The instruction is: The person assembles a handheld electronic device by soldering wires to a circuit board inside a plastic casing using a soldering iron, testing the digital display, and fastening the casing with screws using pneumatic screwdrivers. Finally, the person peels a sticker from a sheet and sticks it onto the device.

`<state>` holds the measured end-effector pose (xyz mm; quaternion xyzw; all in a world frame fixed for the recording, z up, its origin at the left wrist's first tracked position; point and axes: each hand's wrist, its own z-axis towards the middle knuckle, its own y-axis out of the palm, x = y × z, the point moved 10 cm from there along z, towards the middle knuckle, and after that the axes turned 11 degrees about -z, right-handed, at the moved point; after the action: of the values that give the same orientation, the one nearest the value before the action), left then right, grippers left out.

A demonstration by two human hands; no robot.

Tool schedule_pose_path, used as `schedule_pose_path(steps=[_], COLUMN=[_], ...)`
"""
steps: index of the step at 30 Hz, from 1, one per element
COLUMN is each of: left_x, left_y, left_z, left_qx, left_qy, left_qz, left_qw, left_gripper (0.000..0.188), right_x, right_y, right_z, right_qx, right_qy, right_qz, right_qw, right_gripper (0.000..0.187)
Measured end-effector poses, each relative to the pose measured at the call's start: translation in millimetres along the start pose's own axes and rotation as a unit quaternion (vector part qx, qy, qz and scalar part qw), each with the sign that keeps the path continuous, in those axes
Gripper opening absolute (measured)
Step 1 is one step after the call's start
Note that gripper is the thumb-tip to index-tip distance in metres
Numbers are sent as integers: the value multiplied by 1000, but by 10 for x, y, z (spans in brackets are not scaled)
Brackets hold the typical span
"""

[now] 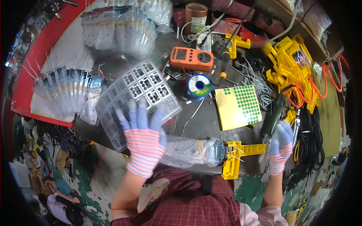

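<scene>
My left hand (145, 141), in a striped glove, lies with fingers spread over a clear sheet of black-and-white labels (152, 81). My right hand (281, 147), gloved alike, is beside a dark green electric screwdriver (274, 115); its fingers are blurred, and whether they grip anything is unclear. Between my hands, at the near table edge, a yellow plastic housing (230, 165) adjoins a small dark-blue part (218, 151). Bubble wrap with a rubber band (184, 150) extends left from that part, partly behind my left hand.
A yellow pad with green round stickers (237, 107), a solder spool (199, 87) and an orange multimeter (191, 58) stand mid-table. Long screws (256, 83), yellow housings (290, 64) and black cables (311, 139) crowd the right. Bubble-wrapped parts (68, 88) fill the left.
</scene>
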<state>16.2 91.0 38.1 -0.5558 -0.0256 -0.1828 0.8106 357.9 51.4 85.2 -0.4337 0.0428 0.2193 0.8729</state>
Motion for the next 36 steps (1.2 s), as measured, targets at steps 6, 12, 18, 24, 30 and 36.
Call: schedule_pose_path(steps=[6, 12, 18, 24, 30, 36], left_x=[-589, -1475, -1481, -1302, -1345, -736], left_y=[-359, -1028, -939, -559, -404, -541], left_z=[-126, -578, -682, -327, -202, -13], left_qx=[98, 434, 456, 456, 444, 298], left_qy=[4, -185, -212, -139, -147, -48], left_qz=[-98, -309, -310, -371, -374, -309], left_qw=[990, 826, 807, 797, 801, 902], left_gripper=[42, 35, 34, 27, 27, 29], right_x=[-1466, -2022, -1926, -2167, -2065, -2077], right_y=[607, 1509, 2563, 2969, 1970, 813], right_z=[721, 1450, 2055, 2085, 2192, 1472], right_qx=[-107, -191, -218, -272, -58, 30], right_qy=[-215, -220, -213, -260, -221, -335], right_qz=[182, 159, -83, -204, -21, 18], right_qw=[954, 943, 949, 904, 973, 942], right_gripper=[42, 25, 30, 25, 26, 35])
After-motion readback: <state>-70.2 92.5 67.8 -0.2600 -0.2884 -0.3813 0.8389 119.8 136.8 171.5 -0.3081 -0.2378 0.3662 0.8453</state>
